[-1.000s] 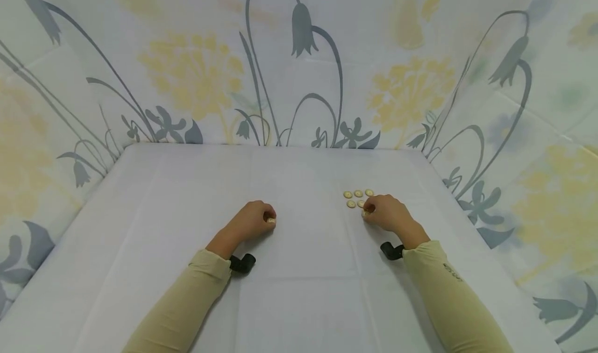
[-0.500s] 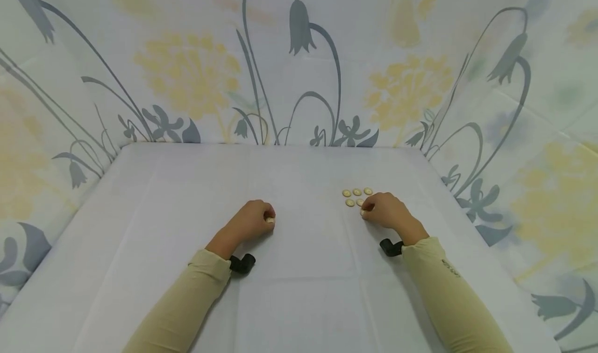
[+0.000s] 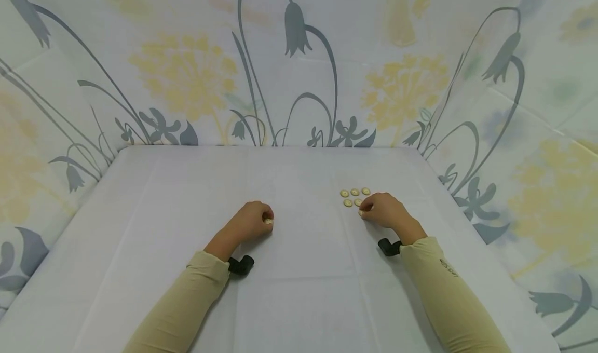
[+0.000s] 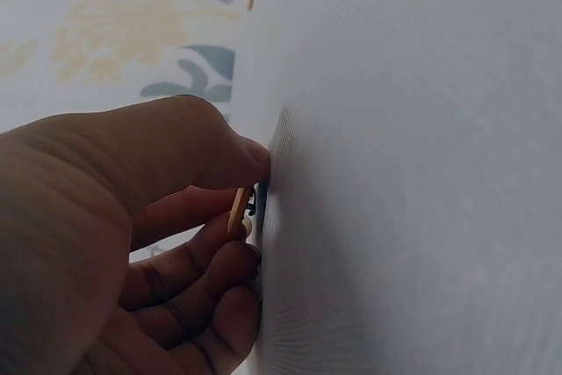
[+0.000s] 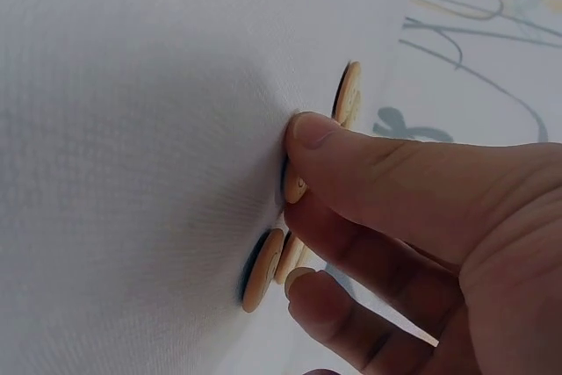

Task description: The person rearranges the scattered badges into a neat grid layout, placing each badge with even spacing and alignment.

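Note:
On the left of the head view, my left hand [image 3: 248, 222] rests at the white cloth with thumb and fingers curled round a small round wooden disc [image 4: 238, 211]. Most of that disc is hidden by the fingers. To the right, my right hand [image 3: 386, 213] pinches another wooden disc [image 5: 294, 183] between thumb and index finger, low against the cloth. Just beyond these fingertips lie several matching pale discs in two rows: a back row with a middle disc [image 3: 355, 192], and a front row with a left disc [image 3: 348, 203]. Their faces carry faint markings, too small to read.
A white cloth [image 3: 299, 311] with fold creases covers the table. Flower-printed fabric [image 3: 299, 67] stands behind it and along both sides. Black wrist devices sit at the left wrist [image 3: 241, 265] and the right wrist [image 3: 389, 247], close above the cloth.
The head view has shifted slightly. Both hands keep nearly the same place and grip, and the rows of discs look unchanged.

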Available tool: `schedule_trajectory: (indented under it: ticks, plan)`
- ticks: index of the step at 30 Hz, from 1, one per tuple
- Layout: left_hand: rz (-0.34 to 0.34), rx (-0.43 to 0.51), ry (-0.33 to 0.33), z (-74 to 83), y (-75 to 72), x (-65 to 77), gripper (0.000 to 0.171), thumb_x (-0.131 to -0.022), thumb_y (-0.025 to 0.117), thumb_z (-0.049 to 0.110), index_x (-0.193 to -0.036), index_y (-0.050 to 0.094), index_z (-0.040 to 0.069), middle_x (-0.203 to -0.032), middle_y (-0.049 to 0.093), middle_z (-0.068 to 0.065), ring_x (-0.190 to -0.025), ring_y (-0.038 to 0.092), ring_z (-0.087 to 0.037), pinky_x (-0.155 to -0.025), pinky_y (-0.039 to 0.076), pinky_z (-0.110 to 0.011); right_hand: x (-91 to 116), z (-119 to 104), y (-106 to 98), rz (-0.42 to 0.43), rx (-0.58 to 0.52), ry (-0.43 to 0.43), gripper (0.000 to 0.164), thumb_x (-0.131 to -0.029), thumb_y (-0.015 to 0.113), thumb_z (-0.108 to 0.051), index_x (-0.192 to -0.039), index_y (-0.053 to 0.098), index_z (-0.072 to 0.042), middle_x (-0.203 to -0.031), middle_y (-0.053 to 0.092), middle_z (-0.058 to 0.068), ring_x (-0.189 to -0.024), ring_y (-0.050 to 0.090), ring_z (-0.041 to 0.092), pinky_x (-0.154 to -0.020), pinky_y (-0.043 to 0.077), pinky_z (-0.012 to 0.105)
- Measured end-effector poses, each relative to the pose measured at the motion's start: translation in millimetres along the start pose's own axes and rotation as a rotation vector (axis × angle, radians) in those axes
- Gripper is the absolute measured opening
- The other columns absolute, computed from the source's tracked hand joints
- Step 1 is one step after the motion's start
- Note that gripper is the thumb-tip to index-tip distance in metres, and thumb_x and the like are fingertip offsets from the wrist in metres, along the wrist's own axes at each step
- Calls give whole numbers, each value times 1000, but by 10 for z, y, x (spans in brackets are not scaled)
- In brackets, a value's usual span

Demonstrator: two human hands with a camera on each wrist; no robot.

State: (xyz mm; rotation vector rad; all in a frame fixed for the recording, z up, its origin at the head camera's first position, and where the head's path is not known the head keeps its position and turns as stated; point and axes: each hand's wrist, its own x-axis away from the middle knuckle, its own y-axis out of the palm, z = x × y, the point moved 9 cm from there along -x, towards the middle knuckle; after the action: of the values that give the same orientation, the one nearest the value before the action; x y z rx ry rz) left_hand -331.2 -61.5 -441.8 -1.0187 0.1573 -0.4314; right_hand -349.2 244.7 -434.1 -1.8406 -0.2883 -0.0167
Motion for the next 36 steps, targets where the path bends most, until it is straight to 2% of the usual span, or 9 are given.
schedule_trajectory:
  ticks: [14, 23, 36]
  plan:
    - [8, 14, 35, 73, 38, -38, 19, -84, 62, 10, -100, 71, 5, -94, 65, -5, -82, 55, -17, -78, 48, -34, -6, 11, 1, -7, 3, 25, 21, -89, 68, -24, -105, 75, -12, -108, 72, 7, -96, 63, 24, -81, 50, 43]
    - [-26, 34, 33, 167, 152, -136, 18, -84, 65, 11, -100, 71, 6, -96, 66, -5, -87, 58, -17, -82, 49, -34, 8, -1, -6, -14, -4, 38, 19, -89, 69, -23, -104, 76, -13, -108, 72, 6, -96, 63, 24, -82, 50, 43]
    - [-50, 51, 80, 415, 220, -249, 21, -84, 62, 12, -103, 70, 7, -99, 66, -3, -88, 56, -16, -84, 49, -33, -16, 29, -15, -3, -22, 34, 19, -87, 71, -22, -103, 77, -13, -111, 72, 8, -100, 63, 27, -83, 50, 44]
